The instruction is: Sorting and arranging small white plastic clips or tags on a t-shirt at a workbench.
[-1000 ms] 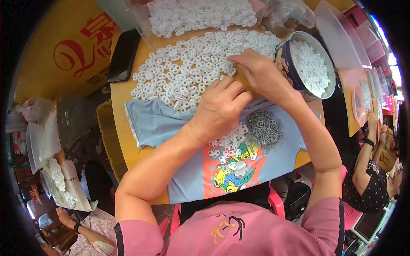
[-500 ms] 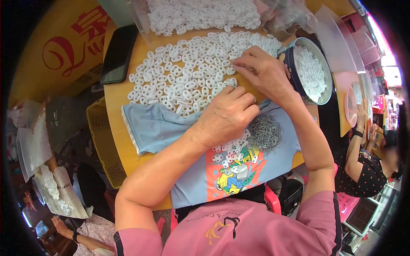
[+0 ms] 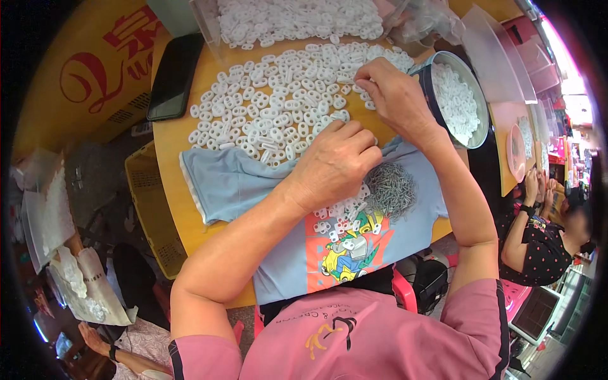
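My left hand [image 3: 337, 158] is closed at the near edge of a wide spread of white oval two-holed plastic pieces [image 3: 266, 114]. A few of these pieces [image 3: 340, 116] show right at its fingertips; what the fingers grip is hidden. My right hand [image 3: 400, 98] hangs over the right side of the spread, thumb and fingers drawn together, and anything between them is too small to make out. Below my hands, a blue printed cloth [image 3: 278, 266] bears a heap of small grey metal screws [image 3: 391, 193] and a cluster of small white two-holed plates [image 3: 342, 215].
A round tin [image 3: 484, 120] full of white pieces stands right of my right hand. A clear bin [image 3: 297, 22] of white pieces is at the back, a black phone [image 3: 174, 79] at the left edge. A yellow crate [image 3: 149, 209] sits lower left. Another person [image 3: 538, 247] works at right.
My right hand has risen a little, away from my left hand, toward the far pieces. My left hand stays nearly in place, still closed.
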A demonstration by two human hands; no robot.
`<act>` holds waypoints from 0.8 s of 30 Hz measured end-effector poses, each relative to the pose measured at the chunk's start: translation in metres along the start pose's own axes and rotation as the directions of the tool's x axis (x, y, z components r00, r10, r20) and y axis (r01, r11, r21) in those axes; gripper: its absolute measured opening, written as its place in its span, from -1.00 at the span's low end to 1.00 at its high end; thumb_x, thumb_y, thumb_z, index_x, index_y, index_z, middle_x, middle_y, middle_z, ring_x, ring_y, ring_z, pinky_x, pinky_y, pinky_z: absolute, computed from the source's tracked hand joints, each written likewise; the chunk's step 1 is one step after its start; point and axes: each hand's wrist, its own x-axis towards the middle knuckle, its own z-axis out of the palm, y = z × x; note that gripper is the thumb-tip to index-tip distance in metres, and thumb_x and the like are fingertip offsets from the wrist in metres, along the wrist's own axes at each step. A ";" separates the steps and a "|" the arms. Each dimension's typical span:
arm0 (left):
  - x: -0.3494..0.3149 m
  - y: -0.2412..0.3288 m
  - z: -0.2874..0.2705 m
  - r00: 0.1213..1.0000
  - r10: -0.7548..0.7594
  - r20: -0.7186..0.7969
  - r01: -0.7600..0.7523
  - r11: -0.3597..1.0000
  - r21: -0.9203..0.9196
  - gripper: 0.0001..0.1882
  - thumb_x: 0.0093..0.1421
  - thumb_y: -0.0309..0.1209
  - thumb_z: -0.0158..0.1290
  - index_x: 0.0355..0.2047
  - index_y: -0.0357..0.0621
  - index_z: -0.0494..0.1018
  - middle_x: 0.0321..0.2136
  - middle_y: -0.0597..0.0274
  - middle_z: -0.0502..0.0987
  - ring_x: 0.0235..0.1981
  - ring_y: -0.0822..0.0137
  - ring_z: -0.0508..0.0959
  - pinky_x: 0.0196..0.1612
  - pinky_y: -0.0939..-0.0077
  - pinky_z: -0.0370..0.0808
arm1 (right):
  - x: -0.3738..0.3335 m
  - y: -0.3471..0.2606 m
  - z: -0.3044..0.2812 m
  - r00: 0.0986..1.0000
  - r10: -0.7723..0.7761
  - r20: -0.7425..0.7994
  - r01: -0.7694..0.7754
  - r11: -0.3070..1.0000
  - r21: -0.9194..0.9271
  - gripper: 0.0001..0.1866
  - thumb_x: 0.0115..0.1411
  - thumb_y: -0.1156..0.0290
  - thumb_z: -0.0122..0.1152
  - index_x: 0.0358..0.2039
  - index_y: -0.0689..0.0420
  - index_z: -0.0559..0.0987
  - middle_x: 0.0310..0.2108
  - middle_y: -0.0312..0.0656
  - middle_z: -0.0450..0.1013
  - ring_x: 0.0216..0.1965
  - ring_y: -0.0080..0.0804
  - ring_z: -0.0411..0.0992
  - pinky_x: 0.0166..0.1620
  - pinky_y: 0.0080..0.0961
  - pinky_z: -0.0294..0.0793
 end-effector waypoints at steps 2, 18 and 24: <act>0.000 0.001 -0.001 1.000 -0.004 -0.007 0.003 1.000 -0.008 -0.93 -0.05 -0.49 0.16 -0.50 -0.11 0.50 -0.41 0.22 0.50 -0.25 0.16 0.52 -0.15 0.24 0.48 | -0.002 0.000 -0.007 1.000 0.020 0.001 -0.020 0.999 0.047 -0.90 0.32 0.43 0.29 -0.21 0.16 0.65 -0.23 -0.08 0.54 -0.23 -0.02 0.58 -0.21 -0.21 0.55; 0.001 0.000 0.001 0.999 -0.032 -0.012 0.031 0.998 -0.053 -0.89 -0.05 -0.54 0.18 -0.47 -0.13 0.50 -0.39 0.19 0.51 -0.25 0.13 0.53 -0.13 0.20 0.48 | -0.003 0.002 -0.010 0.990 -0.137 -0.035 0.134 0.989 -0.065 -0.86 0.25 0.40 0.39 -0.21 0.13 0.70 -0.27 -0.20 0.56 -0.31 -0.22 0.60 -0.28 -0.35 0.56; 0.001 -0.013 -0.004 0.965 -0.186 -0.186 0.116 0.935 -0.334 -0.83 -0.05 -0.68 0.14 -0.43 -0.18 0.49 -0.41 0.10 0.49 -0.29 0.02 0.52 -0.23 0.15 0.48 | -0.044 -0.040 -0.083 0.953 -0.024 0.301 -0.120 0.885 0.450 -0.90 0.31 0.49 0.35 -0.21 0.24 0.67 -0.38 -0.20 0.55 -0.40 -0.48 0.52 -0.35 -0.45 0.48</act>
